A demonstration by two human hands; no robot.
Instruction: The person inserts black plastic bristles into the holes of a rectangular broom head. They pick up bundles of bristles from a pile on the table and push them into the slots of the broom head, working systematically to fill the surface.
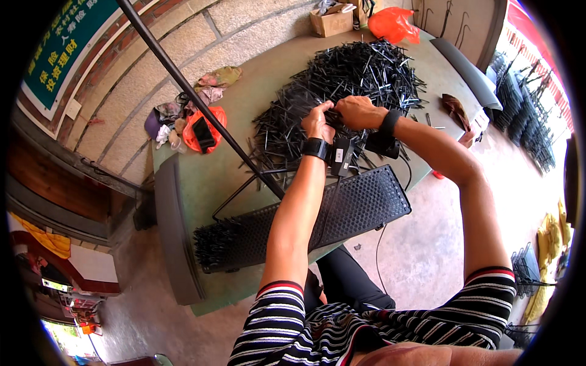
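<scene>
Two hands working a bunch of thin black rods over a green table, hands close together.

Nearest: striped sleeves, both forearms reaching up from lower edge, black wristband on each wrist. Under the forearms a black perforated tray [366, 204] lies flat on the green table [201, 177], one end packed with upright black rods. Left hand [317, 121] curled shut, fingers pinching a few black rods [332, 116]; right hand [359, 111] closed over the same bunch from the other side, knuckles up, hands touching. Exact rod count in grip can't tell. Just behind the hands: big loose pile of black rods [360, 73] spread over the table's middle. Left of the pile an orange bag [201, 128] with a dark phone-like thing on it, rags beside. Far edge: cardboard box [331, 21], orange plastic bag [394, 24].
</scene>
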